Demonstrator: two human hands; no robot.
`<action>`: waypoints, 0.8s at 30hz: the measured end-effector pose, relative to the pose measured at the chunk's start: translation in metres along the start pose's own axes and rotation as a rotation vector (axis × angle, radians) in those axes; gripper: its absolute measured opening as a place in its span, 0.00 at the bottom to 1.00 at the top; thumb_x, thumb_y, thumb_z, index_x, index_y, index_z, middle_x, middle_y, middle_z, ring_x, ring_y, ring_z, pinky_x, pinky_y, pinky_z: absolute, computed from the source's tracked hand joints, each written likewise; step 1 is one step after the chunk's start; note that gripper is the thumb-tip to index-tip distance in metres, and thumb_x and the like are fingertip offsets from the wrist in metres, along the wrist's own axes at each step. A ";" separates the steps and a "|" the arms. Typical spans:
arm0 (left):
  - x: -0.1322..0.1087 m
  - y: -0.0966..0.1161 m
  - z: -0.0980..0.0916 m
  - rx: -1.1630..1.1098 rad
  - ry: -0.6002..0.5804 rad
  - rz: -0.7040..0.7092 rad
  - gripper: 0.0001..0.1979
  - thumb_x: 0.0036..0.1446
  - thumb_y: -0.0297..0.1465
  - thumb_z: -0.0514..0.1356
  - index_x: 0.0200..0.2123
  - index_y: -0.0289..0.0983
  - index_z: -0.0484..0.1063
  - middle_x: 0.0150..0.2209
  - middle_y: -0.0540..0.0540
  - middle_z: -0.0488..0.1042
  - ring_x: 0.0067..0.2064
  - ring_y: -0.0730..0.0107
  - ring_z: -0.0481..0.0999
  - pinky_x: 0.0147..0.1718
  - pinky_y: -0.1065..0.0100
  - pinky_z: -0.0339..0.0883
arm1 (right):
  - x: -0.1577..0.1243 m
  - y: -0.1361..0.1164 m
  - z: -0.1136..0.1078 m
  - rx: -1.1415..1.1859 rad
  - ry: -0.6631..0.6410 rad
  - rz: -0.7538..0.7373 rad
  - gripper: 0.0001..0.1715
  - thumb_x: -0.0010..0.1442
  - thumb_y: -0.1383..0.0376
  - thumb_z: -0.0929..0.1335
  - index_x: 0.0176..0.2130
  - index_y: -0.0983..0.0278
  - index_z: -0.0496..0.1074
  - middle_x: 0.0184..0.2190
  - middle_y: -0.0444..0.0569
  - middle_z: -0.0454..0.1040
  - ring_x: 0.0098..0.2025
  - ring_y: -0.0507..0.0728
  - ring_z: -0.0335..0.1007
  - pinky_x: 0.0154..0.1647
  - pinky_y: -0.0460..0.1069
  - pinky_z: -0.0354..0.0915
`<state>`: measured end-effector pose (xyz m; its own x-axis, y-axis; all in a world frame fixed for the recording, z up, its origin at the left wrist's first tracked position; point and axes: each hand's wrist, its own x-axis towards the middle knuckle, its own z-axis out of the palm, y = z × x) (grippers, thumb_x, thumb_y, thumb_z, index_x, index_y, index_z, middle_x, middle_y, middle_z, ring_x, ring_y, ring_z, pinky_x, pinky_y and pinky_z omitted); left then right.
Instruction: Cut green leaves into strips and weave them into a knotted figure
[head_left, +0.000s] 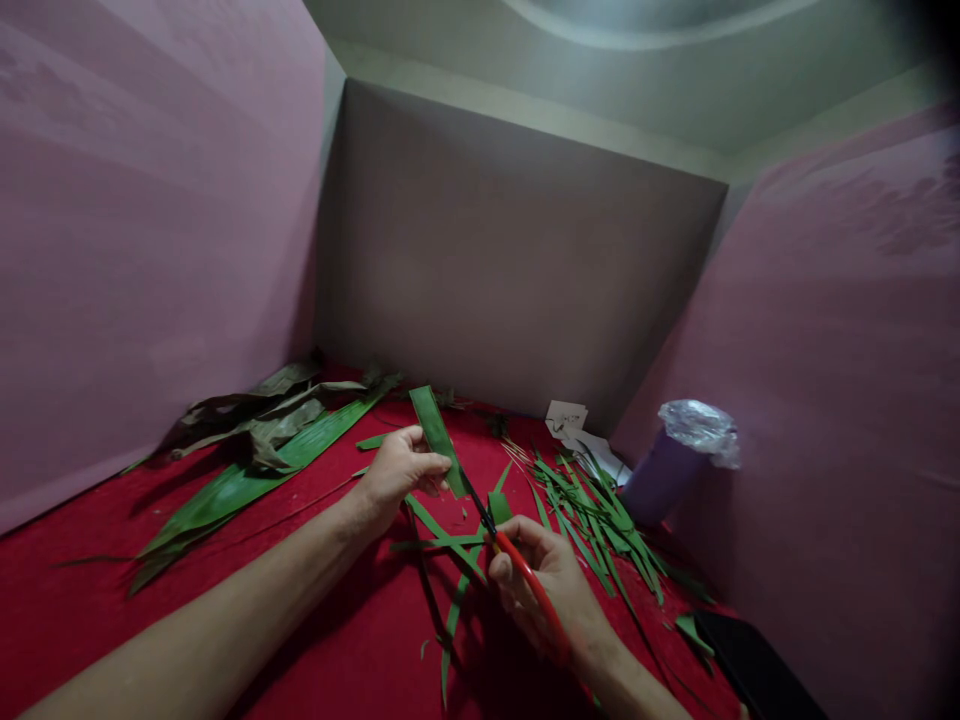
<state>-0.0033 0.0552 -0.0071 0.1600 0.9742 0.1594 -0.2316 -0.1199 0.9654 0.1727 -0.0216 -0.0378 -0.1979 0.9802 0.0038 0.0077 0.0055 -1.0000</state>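
My left hand (401, 468) pinches a broad green leaf strip (433, 425) between thumb and fingers, holding it up above the red cloth (337, 610). In my right hand (551, 575) are scissors (531, 585) with red-orange handles and dark blades. The blades point up and left, their tips at the lower right edge of the strip; whether they cut into it I cannot tell. Below both hands, narrow cut leaf strips (454, 600) lie crossed on the cloth. A curled green piece (499, 507) shows just behind the blades.
Large green leaves (247, 495) and dry brown leaves (281, 425) lie at the left. A pile of thin green strips (600, 510) lies at the right, near white papers (592, 450) and a purple bin (664, 480) lined with clear plastic. A black phone-like object (754, 665) sits at the lower right.
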 end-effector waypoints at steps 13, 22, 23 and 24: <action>-0.001 0.001 0.001 -0.011 0.013 -0.017 0.09 0.36 0.24 0.63 0.25 0.32 0.68 0.20 0.49 0.73 0.18 0.73 0.71 0.18 0.70 0.67 | 0.003 0.016 -0.008 -0.031 -0.057 -0.125 0.24 0.45 0.50 0.70 0.34 0.64 0.63 0.17 0.36 0.58 0.15 0.44 0.47 0.13 0.40 0.48; -0.001 0.001 0.001 -0.030 -0.021 -0.029 0.10 0.36 0.25 0.64 0.25 0.32 0.67 0.20 0.49 0.73 0.17 0.72 0.71 0.18 0.69 0.68 | 0.004 0.019 -0.008 -0.036 -0.059 -0.112 0.27 0.45 0.47 0.69 0.35 0.64 0.62 0.16 0.36 0.57 0.14 0.44 0.47 0.13 0.40 0.47; -0.001 0.000 0.001 -0.033 -0.023 -0.028 0.10 0.36 0.25 0.64 0.26 0.32 0.67 0.20 0.49 0.73 0.17 0.72 0.71 0.18 0.69 0.68 | 0.004 0.018 -0.007 -0.028 -0.058 -0.112 0.26 0.45 0.48 0.70 0.34 0.64 0.62 0.16 0.35 0.57 0.14 0.44 0.47 0.13 0.40 0.47; -0.001 0.000 0.001 -0.035 -0.025 -0.028 0.10 0.36 0.24 0.64 0.25 0.32 0.67 0.20 0.49 0.73 0.17 0.72 0.71 0.18 0.69 0.68 | 0.003 0.016 -0.006 -0.013 -0.056 -0.110 0.26 0.44 0.49 0.71 0.33 0.64 0.62 0.16 0.35 0.56 0.14 0.44 0.46 0.13 0.40 0.47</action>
<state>-0.0029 0.0545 -0.0068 0.1905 0.9719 0.1383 -0.2601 -0.0859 0.9618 0.1784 -0.0169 -0.0537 -0.2526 0.9610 0.1129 -0.0047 0.1155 -0.9933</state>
